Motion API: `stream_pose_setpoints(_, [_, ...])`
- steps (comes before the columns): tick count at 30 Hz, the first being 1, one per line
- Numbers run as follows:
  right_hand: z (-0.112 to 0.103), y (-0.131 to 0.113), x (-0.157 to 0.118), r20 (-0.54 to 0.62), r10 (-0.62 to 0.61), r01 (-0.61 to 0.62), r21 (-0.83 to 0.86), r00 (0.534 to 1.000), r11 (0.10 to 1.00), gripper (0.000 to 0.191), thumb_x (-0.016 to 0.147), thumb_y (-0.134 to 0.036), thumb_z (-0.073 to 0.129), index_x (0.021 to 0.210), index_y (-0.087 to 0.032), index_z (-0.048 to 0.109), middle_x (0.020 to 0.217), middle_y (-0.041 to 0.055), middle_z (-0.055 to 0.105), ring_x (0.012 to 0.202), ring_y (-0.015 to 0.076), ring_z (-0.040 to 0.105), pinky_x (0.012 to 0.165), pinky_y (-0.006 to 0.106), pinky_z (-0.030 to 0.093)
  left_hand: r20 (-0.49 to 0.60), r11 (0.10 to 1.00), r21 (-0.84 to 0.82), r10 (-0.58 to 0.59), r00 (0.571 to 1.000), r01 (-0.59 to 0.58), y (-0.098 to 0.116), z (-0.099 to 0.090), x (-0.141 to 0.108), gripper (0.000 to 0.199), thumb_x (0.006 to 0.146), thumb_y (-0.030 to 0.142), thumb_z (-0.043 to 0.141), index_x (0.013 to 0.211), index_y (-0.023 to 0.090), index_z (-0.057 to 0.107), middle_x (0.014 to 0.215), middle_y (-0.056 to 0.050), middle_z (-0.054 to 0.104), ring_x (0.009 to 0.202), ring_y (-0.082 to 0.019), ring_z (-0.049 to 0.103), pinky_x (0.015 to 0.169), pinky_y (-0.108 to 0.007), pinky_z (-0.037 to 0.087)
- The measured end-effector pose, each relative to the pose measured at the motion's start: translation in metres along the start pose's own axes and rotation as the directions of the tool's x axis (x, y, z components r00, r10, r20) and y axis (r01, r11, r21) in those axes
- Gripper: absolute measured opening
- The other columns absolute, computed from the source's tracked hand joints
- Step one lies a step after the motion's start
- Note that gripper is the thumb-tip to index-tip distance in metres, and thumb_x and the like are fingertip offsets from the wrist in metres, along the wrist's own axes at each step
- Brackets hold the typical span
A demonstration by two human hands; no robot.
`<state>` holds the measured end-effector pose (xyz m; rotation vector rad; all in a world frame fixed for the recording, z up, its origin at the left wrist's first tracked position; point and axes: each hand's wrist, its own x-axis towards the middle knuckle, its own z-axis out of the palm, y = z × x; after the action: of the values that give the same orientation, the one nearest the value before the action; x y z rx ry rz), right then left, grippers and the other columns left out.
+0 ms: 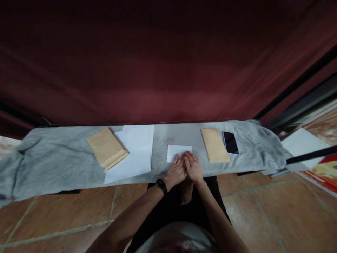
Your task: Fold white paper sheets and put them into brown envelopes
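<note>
A small folded white paper [173,151] lies on the grey cloth in front of me. My left hand [177,172], below a dark wristband, rests on the paper's lower edge. Against it, my right hand [193,167] presses on the paper's lower right part. The fingertips of both hands meet there, with the fingers close together. Whether they pinch the paper or only press it flat cannot be made out.
Larger white sheets [137,151] lie to the left, partly under a stack of brown envelopes [105,146]. Right of my hands are more brown envelopes [215,146] and a phone [231,143]. A dark red panel [168,70] rises behind the cloth-covered surface [65,158].
</note>
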<state>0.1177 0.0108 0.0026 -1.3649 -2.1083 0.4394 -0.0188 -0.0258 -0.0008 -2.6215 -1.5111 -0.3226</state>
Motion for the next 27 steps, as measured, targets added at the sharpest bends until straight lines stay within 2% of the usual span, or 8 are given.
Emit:
stream_pose_setpoints(3, [0.004, -0.001, 0.000, 0.079, -0.055, 0.058, -0.045, 0.995, 0.997, 0.055, 0.106, -0.039, 0.023, 0.141, -0.010, 0.053, 0.147, 0.0150, 0.053, 0.141, 0.0236, 0.042, 0.118, 0.046, 0.029, -0.010, 0.999, 0.022, 0.037, 0.999, -0.036, 0.000, -0.001, 0.000, 0.055, 0.100, 0.030, 0.043, 0.151, 0.010, 0.037, 0.154, -0.019, 0.043, 0.147, -0.029, 0.034, 0.122, -0.055, 0.019])
stream_pose_setpoints(8, [0.005, 0.000, 0.000, 0.127, -0.020, 0.036, -0.129, 0.992, 0.991, 0.057, 0.106, -0.041, 0.019, 0.149, -0.012, 0.045, 0.154, 0.0128, 0.045, 0.146, 0.0231, 0.035, 0.120, 0.046, 0.023, 0.005, 1.000, 0.005, 0.019, 1.000, -0.019, 0.002, -0.010, 0.001, 0.057, 0.101, 0.031, 0.040, 0.154, 0.011, 0.031, 0.156, -0.018, 0.040, 0.146, -0.028, 0.035, 0.122, -0.054, 0.019])
stream_pose_setpoints(14, [0.002, 0.001, 0.002, 0.139, 0.003, 0.023, -0.185, 0.990, 0.983, 0.055, 0.106, -0.038, 0.021, 0.150, -0.014, 0.042, 0.155, 0.0114, 0.043, 0.146, 0.0221, 0.035, 0.121, 0.045, 0.022, 0.046, 0.997, -0.076, -0.023, 0.999, 0.026, 0.003, -0.009, 0.002, 0.060, 0.101, 0.029, 0.041, 0.156, 0.011, 0.026, 0.157, -0.020, 0.037, 0.148, -0.028, 0.032, 0.122, -0.053, 0.020])
stream_pose_setpoints(23, [0.003, 0.002, 0.003, 0.151, 0.001, 0.032, -0.212, 0.989, 0.977, 0.054, 0.106, -0.036, 0.022, 0.149, -0.012, 0.045, 0.158, 0.0119, 0.039, 0.148, 0.0234, 0.031, 0.121, 0.045, 0.019, 0.044, 0.997, -0.078, -0.015, 0.999, 0.018, 0.004, -0.014, 0.003, 0.062, 0.100, 0.027, 0.042, 0.157, 0.009, 0.023, 0.155, -0.022, 0.039, 0.146, -0.028, 0.036, 0.122, -0.052, 0.021])
stream_pose_setpoints(27, [0.005, 0.003, 0.003, 0.143, 0.023, 0.010, -0.222, 0.989, 0.975, 0.054, 0.106, -0.036, 0.022, 0.149, -0.012, 0.044, 0.157, 0.0112, 0.040, 0.148, 0.0230, 0.031, 0.122, 0.045, 0.019, 0.033, 0.994, -0.109, -0.027, 0.999, 0.031, 0.001, -0.011, 0.003, 0.059, 0.102, 0.031, 0.037, 0.156, 0.010, 0.024, 0.159, -0.018, 0.033, 0.149, -0.026, 0.029, 0.123, -0.049, 0.018])
